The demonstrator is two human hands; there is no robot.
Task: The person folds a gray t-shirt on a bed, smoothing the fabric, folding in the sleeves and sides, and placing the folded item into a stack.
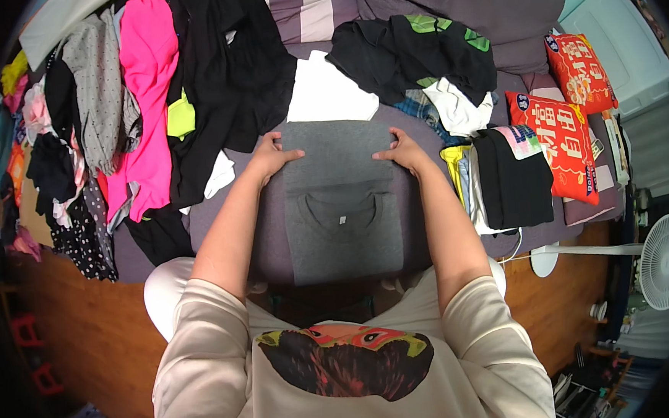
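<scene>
A dark grey T-shirt lies folded into a long rectangle on the sofa seat, its neckline with a small pale label nearest me. My left hand rests at its left edge toward the far end, the thumb lying on the cloth and the index finger pointing away. Opposite it, my right hand touches the right edge in the same way. Thumb and index finger are spread apart on both hands; the other fingers are partly hidden. A white garment lies just beyond the T-shirt's far end.
Piled clothes cover the left, among them a bright pink garment and a black one. A black garment with green patches lies at the back. Folded clothes and red packages sit right, near a white fan.
</scene>
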